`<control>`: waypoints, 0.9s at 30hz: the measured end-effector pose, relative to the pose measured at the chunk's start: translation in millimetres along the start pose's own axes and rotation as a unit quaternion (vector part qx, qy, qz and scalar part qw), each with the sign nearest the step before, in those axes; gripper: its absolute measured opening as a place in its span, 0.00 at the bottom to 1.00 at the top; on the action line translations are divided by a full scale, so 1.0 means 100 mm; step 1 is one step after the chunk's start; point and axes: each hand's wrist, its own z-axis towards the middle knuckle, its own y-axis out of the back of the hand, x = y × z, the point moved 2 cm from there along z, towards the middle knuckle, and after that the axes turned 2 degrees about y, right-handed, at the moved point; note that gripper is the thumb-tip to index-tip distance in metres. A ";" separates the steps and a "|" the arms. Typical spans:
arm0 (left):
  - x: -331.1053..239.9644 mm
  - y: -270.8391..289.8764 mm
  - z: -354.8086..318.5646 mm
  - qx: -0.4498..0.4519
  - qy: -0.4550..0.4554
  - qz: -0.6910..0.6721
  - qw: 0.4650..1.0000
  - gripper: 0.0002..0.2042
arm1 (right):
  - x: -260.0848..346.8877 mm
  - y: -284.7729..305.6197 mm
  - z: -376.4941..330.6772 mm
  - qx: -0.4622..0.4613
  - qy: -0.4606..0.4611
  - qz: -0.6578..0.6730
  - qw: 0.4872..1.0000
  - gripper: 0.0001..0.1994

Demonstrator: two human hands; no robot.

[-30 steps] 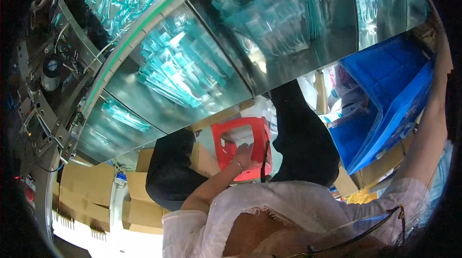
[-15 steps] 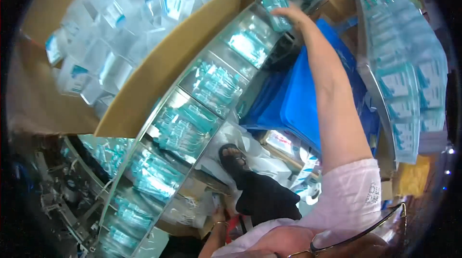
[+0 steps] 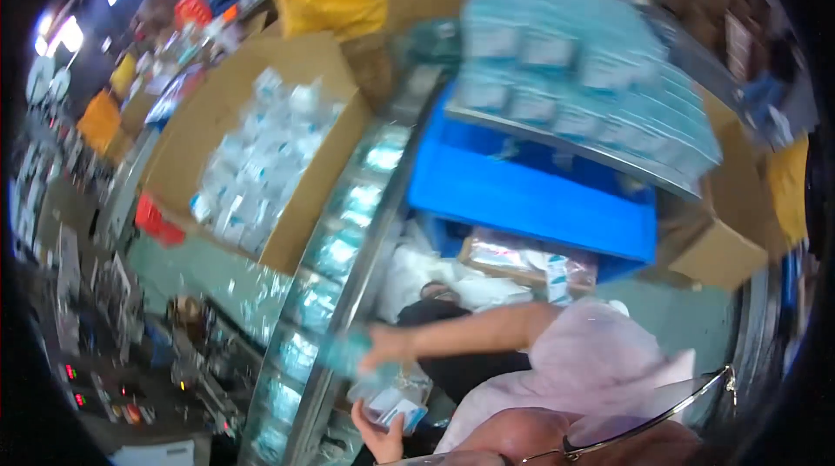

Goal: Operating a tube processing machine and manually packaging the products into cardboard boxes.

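My left hand (image 3: 381, 442), low in the view, is closed around a clear plastic box (image 3: 396, 408) with a white and blue label. Its fingers and thumb press on the box's sides. Above it, my right hand (image 3: 388, 349) grips a blurred teal bundle (image 3: 350, 353) at the near edge of the conveyor (image 3: 352, 279). The conveyor's compartments hold clusters of small teal pieces (image 3: 337, 250); their exact kind is too blurred to tell.
Beyond the conveyor stands a cardboard carton (image 3: 322, 70) of clear boxes. To the right, a blue crate (image 3: 531, 183) sits below a metal shelf stacked with teal-labelled packs (image 3: 557, 57). An open carton (image 3: 722, 249) is at far right, machinery (image 3: 130, 370) at left.
My right hand has come back from the far end of the conveyor to near my left hand, bringing a teal bundle. My left hand and its clear box now show more plainly. The view has swung.
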 end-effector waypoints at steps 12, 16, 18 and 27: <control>-0.15 -0.56 -0.10 0.186 -0.180 -0.017 0.966 0.34 | -0.13 -0.97 -1.11 -0.011 0.348 -0.498 0.794 0.17; -0.20 -0.59 -0.16 0.185 -0.209 0.000 0.960 0.34 | -0.36 -0.94 -1.16 0.027 0.401 -0.595 0.696 0.15; -0.25 -0.69 -0.20 0.201 -0.221 0.013 0.954 0.33 | -0.08 -0.91 -0.81 0.045 0.396 -0.645 0.652 0.16; -0.25 -0.61 -0.21 0.200 -0.229 0.081 0.949 0.32 | -0.46 -1.11 -0.63 0.097 0.411 -0.557 0.715 0.19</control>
